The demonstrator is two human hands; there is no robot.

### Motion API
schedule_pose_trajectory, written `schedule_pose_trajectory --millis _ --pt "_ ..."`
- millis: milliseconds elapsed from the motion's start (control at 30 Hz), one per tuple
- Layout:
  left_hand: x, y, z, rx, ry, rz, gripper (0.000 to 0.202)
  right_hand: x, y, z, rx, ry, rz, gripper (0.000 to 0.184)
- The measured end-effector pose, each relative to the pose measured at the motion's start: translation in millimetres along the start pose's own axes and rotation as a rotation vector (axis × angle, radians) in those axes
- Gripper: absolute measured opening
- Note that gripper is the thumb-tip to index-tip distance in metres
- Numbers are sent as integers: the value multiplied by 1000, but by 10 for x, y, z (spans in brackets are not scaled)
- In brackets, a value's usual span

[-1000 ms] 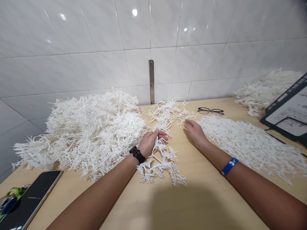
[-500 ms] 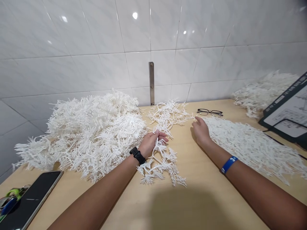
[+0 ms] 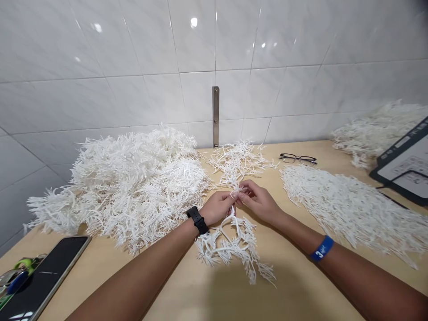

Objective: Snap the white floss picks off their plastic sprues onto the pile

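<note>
A white branched plastic sprig (image 3: 230, 243) with feathery tips hangs toward me from my left hand (image 3: 219, 206), whose fingers pinch its upper end. My right hand (image 3: 261, 200) meets the left one, thumb and fingers closed on the tuft at the top of the same sprig. Fingertips partly hide where the two grips meet. Just behind the hands lies a small heap of bare white stems (image 3: 237, 160). A large pile of white feathery sprigs (image 3: 140, 187) rises to the left of my left hand. Right of my right hand spreads a flat layer of small white pieces (image 3: 351, 207).
Black-framed glasses (image 3: 297, 158) lie near the tiled wall (image 3: 140, 102). At the left front are a phone (image 3: 50, 272) and keys (image 3: 20, 276). A dark-edged printed board (image 3: 408, 165) leans at the right, before another white pile (image 3: 377, 129). A metal bracket (image 3: 216, 116) is on the wall.
My right hand has moved left from the edge of the flat layer to join my left hand and close on the sprig. The view has shifted slightly.
</note>
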State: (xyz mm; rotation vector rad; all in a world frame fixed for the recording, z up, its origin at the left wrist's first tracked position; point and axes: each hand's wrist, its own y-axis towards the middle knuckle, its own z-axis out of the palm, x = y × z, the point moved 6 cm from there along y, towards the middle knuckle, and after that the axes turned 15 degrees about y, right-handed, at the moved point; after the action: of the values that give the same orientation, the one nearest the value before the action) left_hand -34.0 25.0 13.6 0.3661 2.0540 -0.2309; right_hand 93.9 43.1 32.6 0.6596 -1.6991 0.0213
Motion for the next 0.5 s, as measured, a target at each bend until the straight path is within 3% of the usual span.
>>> schedule_pose_trajectory --millis 133,267,367,500 --pt "-34 -41 41 56 125 22 54 -67 12 51 96 159 83 22" --pt "-39 -45 71 78 177 91 54 -39 6 76 195 175 59 40" --pt "-40 -32 76 39 154 116 53 -74 12 47 116 167 84 42" --pt "-48 -39 49 -44 211 112 52 -147 67 -107 -84 145 98 45"
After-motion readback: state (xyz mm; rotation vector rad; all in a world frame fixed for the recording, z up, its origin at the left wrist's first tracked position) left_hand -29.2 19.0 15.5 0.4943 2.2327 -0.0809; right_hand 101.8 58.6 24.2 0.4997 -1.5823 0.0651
